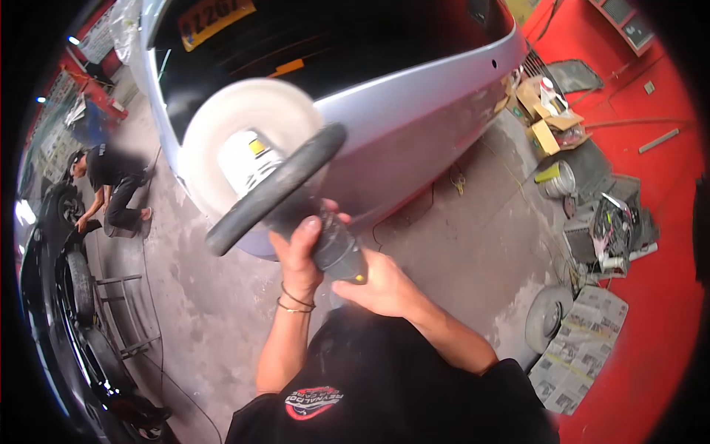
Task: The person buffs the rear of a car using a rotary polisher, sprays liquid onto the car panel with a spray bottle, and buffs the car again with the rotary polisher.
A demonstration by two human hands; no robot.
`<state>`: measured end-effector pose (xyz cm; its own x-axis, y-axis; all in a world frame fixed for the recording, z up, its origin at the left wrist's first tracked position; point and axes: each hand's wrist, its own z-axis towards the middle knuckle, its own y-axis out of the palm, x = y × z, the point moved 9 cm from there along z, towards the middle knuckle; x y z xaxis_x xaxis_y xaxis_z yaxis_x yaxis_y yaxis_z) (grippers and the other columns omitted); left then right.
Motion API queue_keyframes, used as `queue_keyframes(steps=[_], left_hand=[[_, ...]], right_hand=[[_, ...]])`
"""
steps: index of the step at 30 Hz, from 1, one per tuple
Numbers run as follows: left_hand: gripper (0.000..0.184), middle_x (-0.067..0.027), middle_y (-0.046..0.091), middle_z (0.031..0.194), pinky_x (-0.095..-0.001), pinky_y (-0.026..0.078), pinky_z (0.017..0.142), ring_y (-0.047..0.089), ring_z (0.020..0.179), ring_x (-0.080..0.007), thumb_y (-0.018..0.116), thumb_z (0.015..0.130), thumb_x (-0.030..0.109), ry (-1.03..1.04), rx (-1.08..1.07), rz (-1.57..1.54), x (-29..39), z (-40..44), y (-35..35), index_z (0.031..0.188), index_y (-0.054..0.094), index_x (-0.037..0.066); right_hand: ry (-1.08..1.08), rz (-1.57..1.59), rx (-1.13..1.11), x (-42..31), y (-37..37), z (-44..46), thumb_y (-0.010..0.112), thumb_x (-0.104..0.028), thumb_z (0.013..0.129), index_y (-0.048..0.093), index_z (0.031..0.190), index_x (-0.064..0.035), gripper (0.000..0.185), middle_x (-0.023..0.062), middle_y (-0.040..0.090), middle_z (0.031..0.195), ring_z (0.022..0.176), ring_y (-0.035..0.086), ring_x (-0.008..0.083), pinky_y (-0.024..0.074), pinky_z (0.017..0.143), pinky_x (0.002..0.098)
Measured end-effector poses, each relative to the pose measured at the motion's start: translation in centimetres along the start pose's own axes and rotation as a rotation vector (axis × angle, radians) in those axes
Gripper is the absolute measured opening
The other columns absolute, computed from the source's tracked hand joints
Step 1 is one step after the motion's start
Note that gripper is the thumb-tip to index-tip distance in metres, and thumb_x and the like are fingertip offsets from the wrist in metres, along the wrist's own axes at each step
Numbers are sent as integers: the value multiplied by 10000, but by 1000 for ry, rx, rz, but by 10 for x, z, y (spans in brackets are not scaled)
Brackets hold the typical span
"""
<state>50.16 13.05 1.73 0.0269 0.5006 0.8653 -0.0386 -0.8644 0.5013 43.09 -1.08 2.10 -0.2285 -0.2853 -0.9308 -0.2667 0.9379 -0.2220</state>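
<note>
A power polisher point(292, 211) with a black bar handle and a large round pale pad point(203, 148) is held in front of my chest, tilted up to the left. My left hand point(302, 248) is closed round the middle of its dark body. Around the rear end of the body is my right hand point(381, 285), its fingers partly hidden beneath. The pad overlaps the edge of a silvery car panel point(370, 103) with dark glass above it. Whether pad and panel touch, I cannot tell.
A person point(115, 177) crouches at the left beside a black car point(55, 296). Near them lies a metal frame point(122, 314). Along the red floor at the right are cardboard boxes point(543, 111), a can point(558, 177), a wheel point(547, 318) and newspapers point(580, 348). Cables cross the floor.
</note>
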Motion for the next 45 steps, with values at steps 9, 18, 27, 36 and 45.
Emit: queue_keyframes(steps=[9,18,27,36,45], left_hand=[[491,-92,763,1113,-355,607,899,735,978,-172,925,890,229,-262,-416,6,-119,40,169,1257,719,-23],[754,-155,762,1147,-405,593,961,746,1045,-290,953,699,377,-412,-521,789,-272,66,223,1278,679,-20],[761,-150,766,1213,-385,553,1050,722,1131,-256,944,712,328,-348,-631,928,-239,57,142,1335,681,-20],[728,-98,760,1210,-378,549,1052,699,1123,-203,929,725,262,-297,-726,828,-136,13,23,1357,688,-6],[606,-106,780,1204,-380,583,1027,729,1125,-226,979,792,174,-39,-673,830,-35,-24,-95,1301,715,-23]], right_hand=[[99,266,495,139,-116,-26,870,-138,883,771,1092,21,281,89,802,926,857,766,180,601,774,371],[14,1221,373,283,-112,26,710,-99,910,690,981,-44,92,68,632,798,699,627,210,544,674,384],[-126,1269,391,270,-10,59,805,-128,920,672,1257,-116,363,-1,670,1048,938,653,156,545,830,354],[-293,1087,492,217,140,70,741,-38,952,633,1204,-72,276,32,659,902,803,655,163,542,727,350],[-316,777,546,150,238,52,844,-134,912,740,1175,-12,308,82,813,1080,982,778,193,600,885,360]])
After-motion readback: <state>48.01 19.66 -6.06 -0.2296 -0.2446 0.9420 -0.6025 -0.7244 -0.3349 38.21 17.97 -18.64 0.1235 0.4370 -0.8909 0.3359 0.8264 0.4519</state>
